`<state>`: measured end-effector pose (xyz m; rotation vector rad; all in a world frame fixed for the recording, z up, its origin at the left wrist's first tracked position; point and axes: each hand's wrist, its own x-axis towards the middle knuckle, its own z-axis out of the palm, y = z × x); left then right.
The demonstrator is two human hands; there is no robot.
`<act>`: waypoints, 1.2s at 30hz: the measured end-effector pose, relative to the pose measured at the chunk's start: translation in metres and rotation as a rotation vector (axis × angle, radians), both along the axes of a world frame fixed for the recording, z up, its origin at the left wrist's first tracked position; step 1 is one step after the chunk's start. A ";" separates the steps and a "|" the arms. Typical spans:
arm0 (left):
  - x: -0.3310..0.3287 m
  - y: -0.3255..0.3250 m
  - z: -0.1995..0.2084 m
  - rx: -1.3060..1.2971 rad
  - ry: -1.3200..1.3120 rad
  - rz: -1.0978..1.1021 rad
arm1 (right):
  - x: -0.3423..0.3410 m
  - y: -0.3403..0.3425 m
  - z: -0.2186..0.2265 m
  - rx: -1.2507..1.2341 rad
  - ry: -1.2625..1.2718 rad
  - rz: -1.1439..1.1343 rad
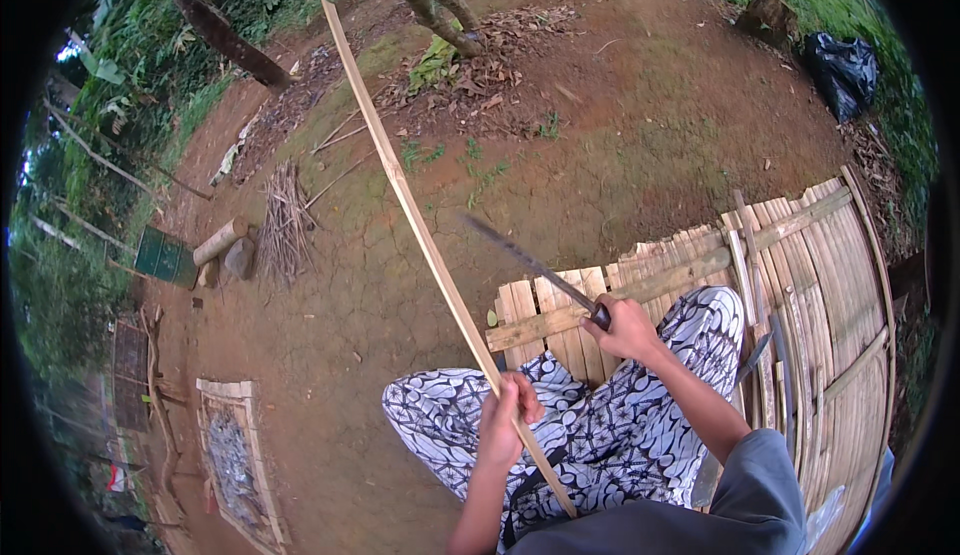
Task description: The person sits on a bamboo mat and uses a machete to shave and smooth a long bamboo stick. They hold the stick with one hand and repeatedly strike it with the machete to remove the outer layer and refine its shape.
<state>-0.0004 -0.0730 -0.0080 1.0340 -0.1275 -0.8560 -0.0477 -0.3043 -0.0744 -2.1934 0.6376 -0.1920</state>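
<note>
A long pale bamboo strip (415, 217) runs slantwise from my lap far out over the ground. Near its lower end my left hand (508, 415) is closed around it, and the butt of the strip rests against my shirt. In my right hand (625, 329) is a machete, its dark handle (600, 316) wrapped by my fingers. The long dark blade (525, 260) points up and left, apart from the strip, with its tip just right of it. Patterned trousers (610, 425) cover my folded legs beneath both hands.
I sit on a bamboo-slat platform (850, 265), with loose strips (790, 355) lying to my right. On the ground stand a bundle of sticks (287, 220), a green drum (165, 257) and a framed pit (235, 465). Trees (425, 0) and a black plastic bag (842, 75) are farther off.
</note>
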 end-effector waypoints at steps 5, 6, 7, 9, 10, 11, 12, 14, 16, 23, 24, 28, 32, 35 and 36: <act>-0.067 0.018 -0.042 0.236 -0.018 0.067 | 0.005 -0.015 0.029 0.086 -0.252 -0.062; -0.075 0.018 -0.048 0.265 -0.011 0.096 | 0.006 -0.016 0.033 0.077 -0.320 -0.068; -0.078 0.017 -0.049 0.288 0.009 0.112 | 0.006 -0.016 0.035 0.064 -0.393 -0.049; -0.077 0.014 -0.056 0.332 0.010 0.114 | 0.008 -0.016 0.044 0.055 -0.459 0.034; -0.075 0.013 -0.059 0.353 -0.010 0.110 | 0.012 -0.012 0.050 0.053 -0.496 0.084; -0.071 0.010 -0.058 0.357 -0.034 0.096 | 0.018 -0.007 0.049 -0.031 -0.529 0.084; -0.065 0.005 -0.058 0.282 0.058 0.119 | 0.027 -0.005 0.046 -0.069 -0.506 0.114; -0.047 0.003 -0.062 0.326 0.069 0.104 | 0.043 -0.002 0.034 -0.141 -0.470 0.170; -0.024 0.007 -0.058 0.322 0.080 0.069 | 0.040 0.007 0.023 -0.178 -0.265 0.233; 0.006 0.021 -0.076 0.385 0.012 -0.039 | 0.015 0.042 -0.027 -0.134 -0.116 0.466; 0.004 0.022 -0.078 0.400 0.015 -0.050 | 0.016 0.048 -0.032 -0.128 -0.160 0.489; 0.003 0.019 -0.061 0.450 0.029 -0.101 | 0.010 0.065 -0.042 -0.089 -0.346 0.551; -0.001 0.027 -0.062 0.554 -0.116 -0.227 | 0.002 0.074 -0.034 -0.140 -0.407 0.626; -0.004 0.033 -0.063 0.622 -0.060 -0.266 | 0.004 0.075 -0.042 -0.258 -0.545 0.611; -0.005 0.033 -0.062 0.655 -0.044 -0.275 | 0.005 0.075 -0.045 -0.277 -0.545 0.604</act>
